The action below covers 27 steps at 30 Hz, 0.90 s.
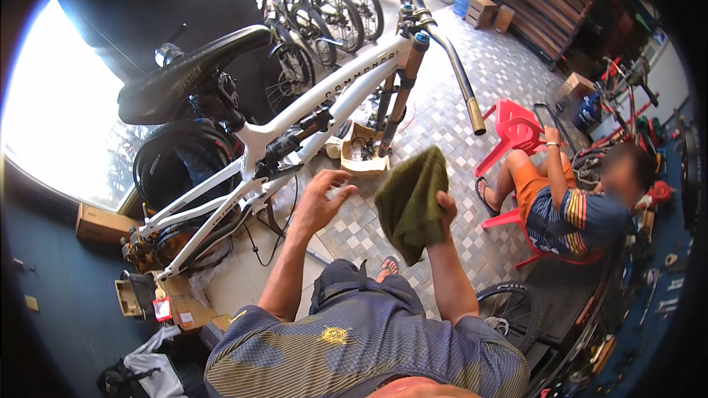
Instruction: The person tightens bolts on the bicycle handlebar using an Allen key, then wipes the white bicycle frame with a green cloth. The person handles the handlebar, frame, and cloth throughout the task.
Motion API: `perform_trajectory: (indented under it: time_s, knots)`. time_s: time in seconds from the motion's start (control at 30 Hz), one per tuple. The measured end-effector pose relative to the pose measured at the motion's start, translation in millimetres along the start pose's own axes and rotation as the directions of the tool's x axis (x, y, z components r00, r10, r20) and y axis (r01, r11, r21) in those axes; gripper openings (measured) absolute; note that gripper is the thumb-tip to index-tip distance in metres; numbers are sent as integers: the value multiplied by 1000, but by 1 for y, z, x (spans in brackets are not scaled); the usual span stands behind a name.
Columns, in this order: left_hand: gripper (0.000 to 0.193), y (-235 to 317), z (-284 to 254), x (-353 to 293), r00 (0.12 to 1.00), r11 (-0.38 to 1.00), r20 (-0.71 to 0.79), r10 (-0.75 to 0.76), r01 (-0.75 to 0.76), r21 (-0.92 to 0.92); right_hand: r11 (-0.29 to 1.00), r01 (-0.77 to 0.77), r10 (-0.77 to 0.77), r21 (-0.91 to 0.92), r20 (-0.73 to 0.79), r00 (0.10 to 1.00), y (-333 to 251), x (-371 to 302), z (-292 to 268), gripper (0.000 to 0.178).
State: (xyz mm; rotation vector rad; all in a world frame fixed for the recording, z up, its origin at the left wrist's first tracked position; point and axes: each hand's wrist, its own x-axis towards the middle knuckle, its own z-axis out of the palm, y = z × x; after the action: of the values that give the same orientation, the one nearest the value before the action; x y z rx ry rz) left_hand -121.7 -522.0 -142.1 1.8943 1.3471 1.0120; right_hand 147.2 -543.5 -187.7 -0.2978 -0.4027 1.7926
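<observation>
A dark green cloth [413, 203] hangs bunched from my right hand [446, 208], which is closed on its right edge. My left hand [322, 200] is raised in front of me, its fingers loosely bent and apart from the thumb. Beyond that hand, to the left, stands a white bicycle frame [295, 107] without wheels. It carries a black saddle [195, 74], a fork with brown stanchions [398, 96] and a dark handlebar [453, 66] with a gold-coloured end. A thin black cable loops down from the frame near my left forearm.
At the right a person [571, 206] sits on a red plastic chair [509, 129]. A loose bicycle wheel [512, 309] lies near my right elbow. An open cardboard box [361, 155] is under the fork. Several bicycles [324, 18] line the back. Tools hang on the right wall [664, 302].
</observation>
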Motion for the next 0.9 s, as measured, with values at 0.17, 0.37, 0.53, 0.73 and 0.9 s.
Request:
perform_trajectory:
  time_s: [0.17,0.37,0.53,0.73,0.9]
  knots:
    - [27,-41,-47,-23,916,978,-366,-166,200,56,690,232,-264,-686,60,963,-3,109,0,40]
    - [31,-96,-142,-65,717,777,-693,74,394,491,-320,534,-421,-782,623,659,-49,286,39,31]
    - [50,-166,-186,-100,731,518,-661,-170,637,571,-772,61,-237,-633,375,896,-73,392,26,109]
    - [58,-202,-175,-110,695,334,-700,-163,707,624,-789,271,-178,-551,627,758,-41,395,19,65]
    - [52,-199,-175,-113,695,331,-703,-152,706,627,-774,360,-208,-521,746,633,67,348,38,51]
